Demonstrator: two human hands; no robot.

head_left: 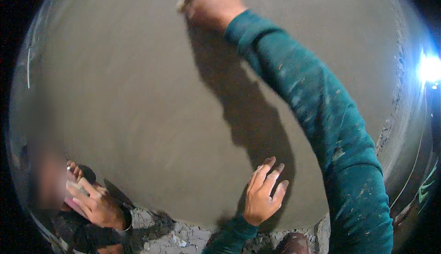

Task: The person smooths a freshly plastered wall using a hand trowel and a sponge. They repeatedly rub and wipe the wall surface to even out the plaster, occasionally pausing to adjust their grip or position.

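Observation:
A broad grey-brown surface of smooth, wet-looking plaster or cement [151,98] fills most of the view. At the top, my right hand [215,4] is closed against it, smeared by motion. A small pale tan piece [181,5] sticks out at that hand's left side; the rest is hidden by the fingers, so its kind cannot be told. My left hand [265,193] is at the lower middle, fingers apart, nothing in it, on or just above the surface. Both sleeves are green, and the right sleeve [321,102] is spotted with dried splashes.
A co-worker in dark clothing is at the lower left, with hands [98,206] raised near the blurred head. Cracked, crumbly ground [183,238] runs along the bottom. A rough edge [396,84] bounds the surface at right, beyond which a bright lamp [431,68] shines.

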